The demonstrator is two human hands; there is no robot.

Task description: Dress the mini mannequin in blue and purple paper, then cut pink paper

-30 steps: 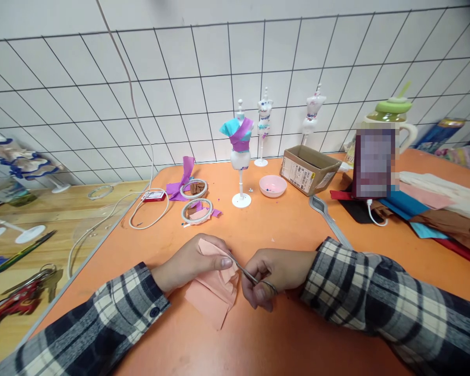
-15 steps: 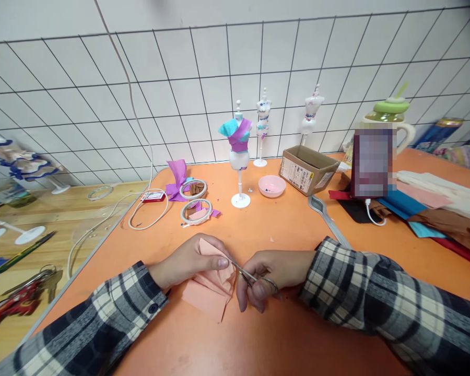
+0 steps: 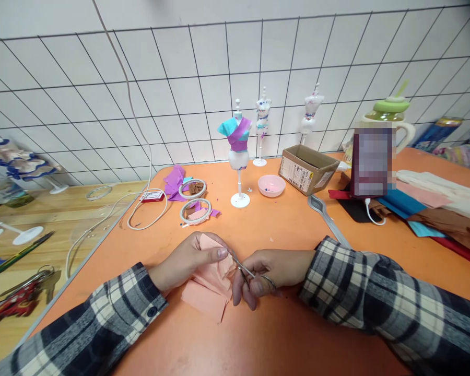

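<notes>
My left hand (image 3: 191, 261) pinches a folded sheet of pink crepe paper (image 3: 207, 297) between thumb and fingers, just above the orange table (image 3: 282, 334). A lower flap of the paper hangs toward the tabletop. In my right hand (image 3: 260, 277) is a pair of small metal scissors (image 3: 246, 269), its loops around my fingers. The blades point up and left, at the paper's right edge beside my left thumb. Whether the blades are fully closed is hard to make out. Beyond my hands stands a mini dress form (image 3: 238, 156) wrapped in purple and turquoise paper.
Two tape rolls (image 3: 196, 211) with paper scraps lie left of centre. A pink bowl (image 3: 271, 186), a cardboard box (image 3: 307, 169) and a phone (image 3: 372, 162) stand farther back. Crepe paper strips (image 3: 434, 224) lie at right. A white cable (image 3: 129, 214) and keys (image 3: 27, 292) are at left.
The scissors and the fingers of my right hand have shifted slightly upward at the paper's edge. The pink paper has turned a little in my left hand.
</notes>
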